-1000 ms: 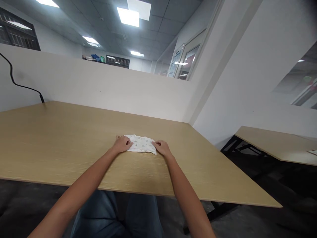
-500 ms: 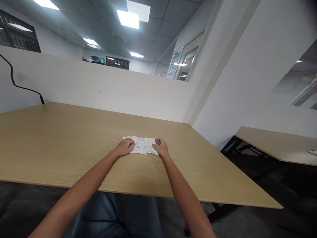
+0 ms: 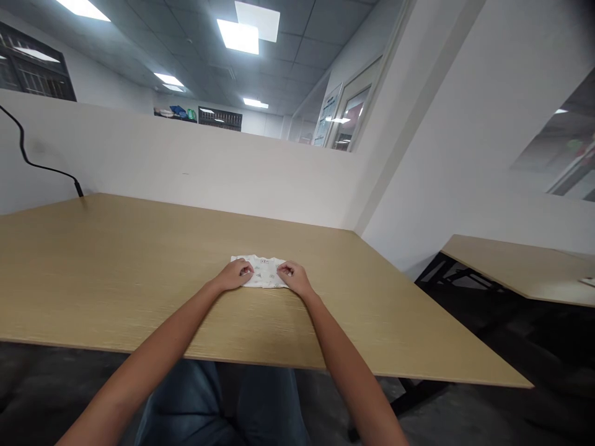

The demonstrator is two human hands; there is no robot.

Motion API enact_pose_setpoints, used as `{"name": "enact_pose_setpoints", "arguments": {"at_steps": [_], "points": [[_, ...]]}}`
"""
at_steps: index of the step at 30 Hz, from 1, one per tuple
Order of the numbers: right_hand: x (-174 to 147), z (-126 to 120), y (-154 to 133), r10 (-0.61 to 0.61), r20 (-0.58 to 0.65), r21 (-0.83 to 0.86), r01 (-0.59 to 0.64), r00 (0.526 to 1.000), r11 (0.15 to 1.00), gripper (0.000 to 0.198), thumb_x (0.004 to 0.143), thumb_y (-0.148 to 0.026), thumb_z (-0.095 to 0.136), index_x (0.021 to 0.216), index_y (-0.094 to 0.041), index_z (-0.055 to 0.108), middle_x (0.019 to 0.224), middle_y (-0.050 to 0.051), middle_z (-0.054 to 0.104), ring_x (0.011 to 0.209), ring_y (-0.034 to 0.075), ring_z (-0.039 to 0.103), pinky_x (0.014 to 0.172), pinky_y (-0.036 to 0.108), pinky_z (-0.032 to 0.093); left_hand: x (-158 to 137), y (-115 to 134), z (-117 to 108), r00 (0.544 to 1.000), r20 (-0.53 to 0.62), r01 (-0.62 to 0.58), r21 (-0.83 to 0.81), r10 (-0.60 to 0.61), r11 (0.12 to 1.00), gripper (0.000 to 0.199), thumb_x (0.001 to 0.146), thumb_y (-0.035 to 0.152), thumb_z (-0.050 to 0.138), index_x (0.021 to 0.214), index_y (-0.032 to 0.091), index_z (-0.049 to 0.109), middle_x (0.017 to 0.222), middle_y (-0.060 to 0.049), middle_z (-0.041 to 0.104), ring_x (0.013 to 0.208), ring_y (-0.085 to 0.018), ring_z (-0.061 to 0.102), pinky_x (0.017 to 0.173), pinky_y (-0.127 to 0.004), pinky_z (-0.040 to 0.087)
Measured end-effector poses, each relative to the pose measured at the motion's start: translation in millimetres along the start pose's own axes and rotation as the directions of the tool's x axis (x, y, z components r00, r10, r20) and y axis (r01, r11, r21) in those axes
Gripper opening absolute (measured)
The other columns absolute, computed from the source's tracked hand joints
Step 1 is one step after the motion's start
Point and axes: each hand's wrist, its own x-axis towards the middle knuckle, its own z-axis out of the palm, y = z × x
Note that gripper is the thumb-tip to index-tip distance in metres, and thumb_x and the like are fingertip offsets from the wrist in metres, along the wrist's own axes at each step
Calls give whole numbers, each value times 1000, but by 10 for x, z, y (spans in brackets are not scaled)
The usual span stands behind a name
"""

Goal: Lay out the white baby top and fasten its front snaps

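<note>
A small white garment (image 3: 266, 276) with a faint scattered print lies folded flat on the wooden table (image 3: 158, 248). A small dark-marked label shows at its far edge, by the neckline. My left hand (image 3: 235, 275) rests on the garment's left end, its fingers bent and thumb close to them, pressing the fabric. On the right end, my right hand (image 3: 295, 277) has curled fingers and thumb brought together on the cloth. The garment's two side edges are partly hidden under my hands.
A white partition wall (image 3: 209, 179) stands along the table's far edge, with a slanted wall (image 3: 441, 161) at the right. A black cable (image 3: 51, 166) hangs down at the far left. Another table (image 3: 506, 266) stands to the right.
My right hand has moved left, from the garment's right edge further in over the cloth. My left hand has stayed in place.
</note>
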Motion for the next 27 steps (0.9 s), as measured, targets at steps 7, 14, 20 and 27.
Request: {"name": "enact_pose_setpoints", "arguments": {"at_steps": [7, 14, 20, 27], "points": [[-20, -15, -61, 10, 35, 14, -10, 999, 1000, 19, 79, -31, 64, 85, -17, 75, 84, 6, 73, 75, 17, 58, 73, 28, 48, -6, 10, -6, 1000, 1, -7, -6, 7, 1000, 24, 86, 31, 57, 97, 18, 73, 94, -7, 67, 84, -21, 61, 79, -32, 47], [-20, -20, -63, 9, 47, 6, -10, 999, 1000, 18, 79, -30, 64, 85, -17, 76, 85, 6, 73, 77, 17, 59, 75, 28, 48, 0, -31, 10, 1000, -1, -7, -3, 7, 1000, 23, 85, 30, 58, 97, 18, 73, 93, -7, 66, 84, -20, 60, 78, -31, 46], [-14, -19, -45, 1, 54, 7, -1, 999, 1000, 17, 79, -30, 65, 84, -17, 76, 86, 7, 73, 77, 18, 60, 75, 29, 49, 2, -38, 10, 1000, 3, -9, -5, 9, 1000, 23, 85, 30, 58, 97, 18, 73, 94, -7, 66, 85, -21, 61, 79, -32, 47], [-13, -22, -41, 1, 72, 2, -2, 997, 1000, 15, 78, -29, 67, 84, -18, 77, 86, 6, 73, 78, 18, 62, 76, 29, 49, 1, -29, -6, 1000, 18, -1, 8, 1, 1000, 23, 83, 28, 59, 98, 18, 73, 95, -7, 66, 87, -21, 61, 81, -32, 47]]}}
